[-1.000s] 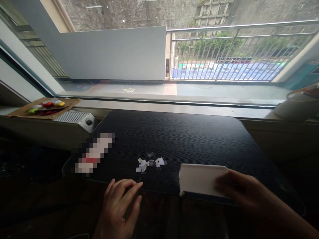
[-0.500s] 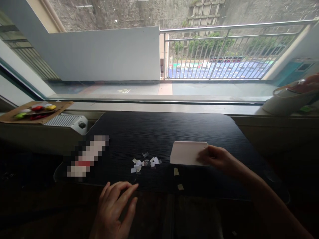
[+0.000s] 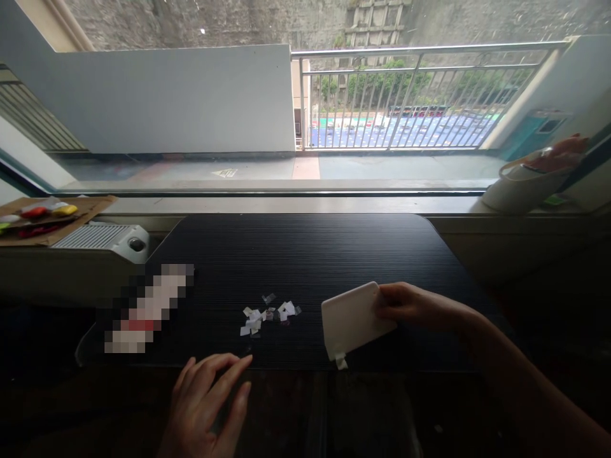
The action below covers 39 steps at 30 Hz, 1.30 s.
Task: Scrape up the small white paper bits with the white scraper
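In the head view my right hand (image 3: 405, 300) is closed on the right end of a flat white rectangular plate (image 3: 351, 321) with rounded corners. The plate is tilted, its lower left corner near the table's front edge. Small pale paper scraps (image 3: 340, 361) show at that corner, touching it or just under it. My left hand (image 3: 210, 394) is open at the front edge, fingers apart and holding nothing. Beyond its fingertips lies a loose cluster of white and clear scraps (image 3: 258, 317) on the black table (image 3: 296, 254).
A blurred-out long object (image 3: 153, 305) lies at the table's left side. Left of the table are a white slotted appliance (image 3: 102, 236) and cardboard (image 3: 90, 208) bearing colourful items. A white bag-like container (image 3: 518, 184) stands on the right of the window sill (image 3: 305, 205).
My right hand has tilted the white plate and brought its left corner down and nearer, onto or over the two separate pale scraps. The whole view has shifted slightly.
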Each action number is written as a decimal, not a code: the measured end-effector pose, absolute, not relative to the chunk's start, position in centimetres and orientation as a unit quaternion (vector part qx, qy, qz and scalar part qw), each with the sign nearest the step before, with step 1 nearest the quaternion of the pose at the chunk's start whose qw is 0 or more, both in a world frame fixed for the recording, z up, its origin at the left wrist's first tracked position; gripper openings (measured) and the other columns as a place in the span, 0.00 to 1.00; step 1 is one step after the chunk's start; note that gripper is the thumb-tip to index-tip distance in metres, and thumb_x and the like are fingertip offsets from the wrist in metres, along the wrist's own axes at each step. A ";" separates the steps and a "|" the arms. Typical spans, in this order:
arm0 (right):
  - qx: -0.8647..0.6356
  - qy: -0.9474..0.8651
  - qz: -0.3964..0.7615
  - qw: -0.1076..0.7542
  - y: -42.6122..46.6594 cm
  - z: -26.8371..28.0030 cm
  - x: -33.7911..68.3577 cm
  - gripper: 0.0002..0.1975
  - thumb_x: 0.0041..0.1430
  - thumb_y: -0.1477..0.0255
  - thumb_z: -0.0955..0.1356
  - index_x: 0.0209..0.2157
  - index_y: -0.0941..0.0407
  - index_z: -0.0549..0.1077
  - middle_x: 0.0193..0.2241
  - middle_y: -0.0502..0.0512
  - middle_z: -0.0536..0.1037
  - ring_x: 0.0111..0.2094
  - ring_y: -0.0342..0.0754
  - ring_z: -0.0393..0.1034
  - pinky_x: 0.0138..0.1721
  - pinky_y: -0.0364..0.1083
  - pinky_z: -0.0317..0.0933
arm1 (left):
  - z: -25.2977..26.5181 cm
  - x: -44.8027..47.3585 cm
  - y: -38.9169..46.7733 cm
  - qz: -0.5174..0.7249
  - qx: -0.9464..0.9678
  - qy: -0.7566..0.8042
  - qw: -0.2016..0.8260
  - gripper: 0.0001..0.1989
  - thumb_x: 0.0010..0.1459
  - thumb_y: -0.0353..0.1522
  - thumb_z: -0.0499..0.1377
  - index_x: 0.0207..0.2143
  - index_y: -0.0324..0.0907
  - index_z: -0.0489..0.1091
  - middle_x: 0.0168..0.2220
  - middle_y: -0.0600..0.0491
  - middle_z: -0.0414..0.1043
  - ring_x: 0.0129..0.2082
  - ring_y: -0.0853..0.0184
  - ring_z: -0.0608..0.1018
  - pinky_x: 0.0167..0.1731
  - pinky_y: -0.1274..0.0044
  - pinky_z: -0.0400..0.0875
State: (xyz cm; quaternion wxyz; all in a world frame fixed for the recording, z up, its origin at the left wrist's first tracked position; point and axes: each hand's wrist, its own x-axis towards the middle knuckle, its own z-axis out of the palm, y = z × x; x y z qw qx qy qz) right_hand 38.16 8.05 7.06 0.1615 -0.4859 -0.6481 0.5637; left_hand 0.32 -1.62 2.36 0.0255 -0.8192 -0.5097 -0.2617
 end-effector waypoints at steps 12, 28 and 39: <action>-0.568 -0.646 0.447 0.245 2.8 8.4 39.7 0.13 0.53 0.59 0.71 0.28 0.55 0.79 0.27 0.54 0.83 0.31 0.54 0.77 0.32 0.46 0.70 | 2.9 1.8 -1.4 -0.288 -0.814 -0.501 0.050 0.14 0.60 0.29 0.54 0.48 0.48 0.69 0.40 0.54 0.72 0.42 0.64 0.76 0.55 0.64 0.60; -0.569 -0.688 0.316 0.321 4.2 6.3 33.7 0.10 0.58 0.62 0.68 0.32 0.52 0.78 0.31 0.53 0.84 0.32 0.54 0.79 0.33 0.46 0.71 | 0.6 0.0 -1.4 -0.216 -0.764 -0.604 0.067 0.17 0.61 0.33 0.52 0.51 0.46 0.67 0.48 0.46 0.72 0.48 0.57 0.75 0.50 0.56 0.64; -0.625 -0.666 0.263 0.312 4.7 6.9 33.6 0.11 0.56 0.60 0.67 0.31 0.52 0.77 0.30 0.53 0.83 0.30 0.54 0.77 0.33 0.49 0.70 | 1.1 0.2 -1.4 -0.197 -0.777 -0.591 0.085 0.18 0.60 0.31 0.51 0.52 0.44 0.66 0.48 0.45 0.71 0.47 0.56 0.74 0.49 0.55 0.64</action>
